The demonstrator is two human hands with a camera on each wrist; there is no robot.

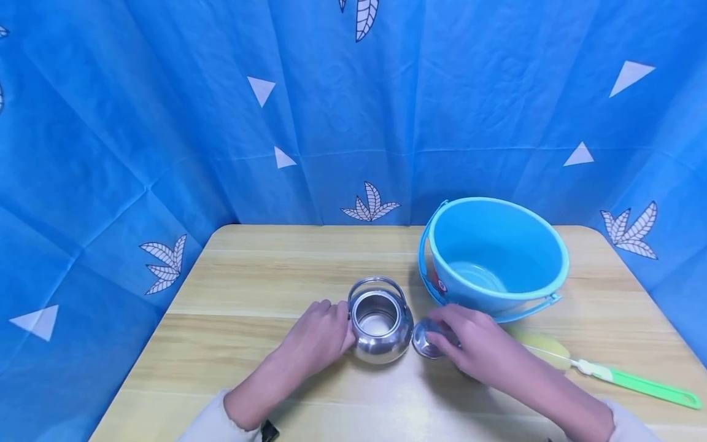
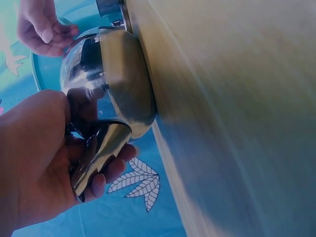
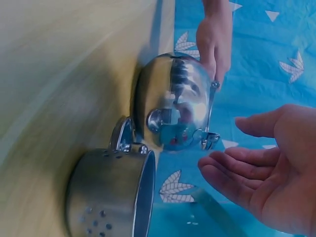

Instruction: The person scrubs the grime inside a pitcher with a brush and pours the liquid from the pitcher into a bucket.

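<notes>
A shiny steel teapot (image 1: 381,347) stands uncovered on the table, its hoop handle (image 1: 377,279) raised at the back. Curled round its spout (image 2: 101,158) are the fingers of my left hand (image 1: 319,334). My right hand (image 1: 469,341) hovers over a round steel lid (image 1: 424,339) right of the teapot. In the right wrist view this hand (image 3: 276,168) has loosely bent fingers, apart from the metal and holding nothing. The lid (image 3: 123,134) there sits between the teapot and a perforated steel strainer (image 3: 106,190). My right hand hides the strainer in the head view.
A light blue bucket (image 1: 497,245) stands behind my right hand, its handle hanging down. A yellow sponge brush (image 1: 544,348) with a green handle (image 1: 654,387) lies to the right, partly under my forearm. Blue cloth (image 1: 342,110) hangs behind the wooden table (image 1: 248,276).
</notes>
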